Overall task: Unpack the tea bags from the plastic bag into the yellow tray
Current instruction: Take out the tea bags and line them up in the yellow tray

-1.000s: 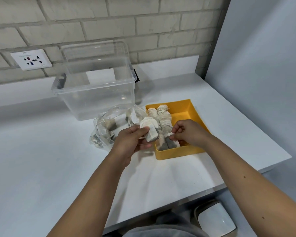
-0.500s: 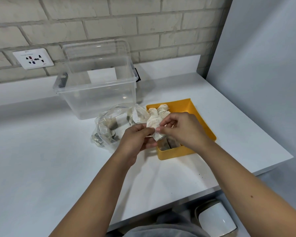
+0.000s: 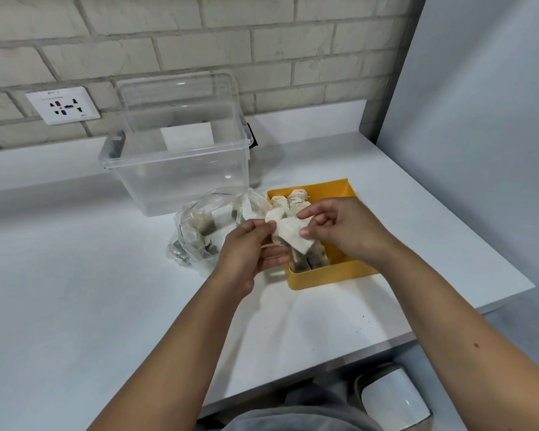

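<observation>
A white tea bag [image 3: 291,236] hangs just above the left side of the yellow tray [image 3: 330,275]. My left hand [image 3: 246,253] pinches its left edge and my right hand [image 3: 339,228] pinches its top right corner. Several tea bags [image 3: 308,259] lie in rows inside the tray, partly hidden by my hands. The clear plastic bag [image 3: 199,231] lies crumpled on the white table left of the tray, with several darker tea bags still inside it.
An open clear plastic box [image 3: 178,163] stands behind the bag, its lid leaning against the brick wall. A wall socket [image 3: 63,105] sits at the left. The table's front edge [image 3: 293,377] runs below my forearms. A white bin [image 3: 392,399] stands under the table at the right.
My right hand rose from the tray's front and took hold of the tea bag that my left hand held. Both hands now hold it slightly higher over the tray.
</observation>
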{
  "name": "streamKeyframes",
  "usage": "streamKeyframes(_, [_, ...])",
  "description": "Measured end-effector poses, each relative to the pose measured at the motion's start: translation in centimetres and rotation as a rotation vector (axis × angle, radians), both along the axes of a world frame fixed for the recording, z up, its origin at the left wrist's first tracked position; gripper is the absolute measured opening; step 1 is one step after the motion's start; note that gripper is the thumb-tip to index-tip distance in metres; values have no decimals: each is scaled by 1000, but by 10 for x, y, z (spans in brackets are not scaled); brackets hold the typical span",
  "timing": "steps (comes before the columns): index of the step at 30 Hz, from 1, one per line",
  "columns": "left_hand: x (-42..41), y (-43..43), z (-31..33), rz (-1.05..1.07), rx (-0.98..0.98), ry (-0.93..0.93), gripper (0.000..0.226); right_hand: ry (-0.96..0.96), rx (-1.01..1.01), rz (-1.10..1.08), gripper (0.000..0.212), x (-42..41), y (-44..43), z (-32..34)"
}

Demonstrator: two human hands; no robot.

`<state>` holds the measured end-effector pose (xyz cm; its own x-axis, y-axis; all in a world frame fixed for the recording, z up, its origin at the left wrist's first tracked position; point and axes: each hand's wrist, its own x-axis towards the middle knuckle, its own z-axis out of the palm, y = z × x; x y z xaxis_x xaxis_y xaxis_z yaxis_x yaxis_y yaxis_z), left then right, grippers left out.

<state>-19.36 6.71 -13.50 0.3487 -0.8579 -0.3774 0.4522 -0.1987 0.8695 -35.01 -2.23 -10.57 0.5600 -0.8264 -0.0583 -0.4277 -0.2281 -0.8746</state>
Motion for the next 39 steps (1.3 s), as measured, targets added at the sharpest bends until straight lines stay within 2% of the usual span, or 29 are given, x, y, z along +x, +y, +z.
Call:
streamKeyframes(3, [2,-2,1,8,10,7,10,-47,69,1,19,-8,-7,-2])
streamKeyframes(8, [2,-3,-1,25,38,10,18,-60,236,-135,10,-14,-14,-16])
streamKeyframes(11, [3,0,-3,23,46,-51,20,-48,257,-173,10,-19,-17,-24])
streamKeyframes(15, [-1,0,-1,12,48,-159,18,-196,372,-121,12,-13,-11,-19])
streamKeyframes(21, [-14,-3,4,-78,-5,-159,26,-183,261,-118,14,5,-1,-16])
streamKeyframes(24, [-15,-4,4,-52,1,-209,18,-164,248,-95,13,3,-7,-14])
streamKeyframes(28, [-13,-8,0,-8,29,-162,10,-187,326,-78,15,-5,-16,-17])
streamKeyframes(32, [-19,-11,-4,-9,80,-194,19,-142,339,-73,27,2,-11,-24])
streamKeyframes(36, [-22,-11,-3,-33,73,-216,33,-124,294,-107,27,4,-12,-29])
streamKeyframes(39, [-22,-9,-4,-71,48,-294,24,-136,289,-93,22,0,-15,-26])
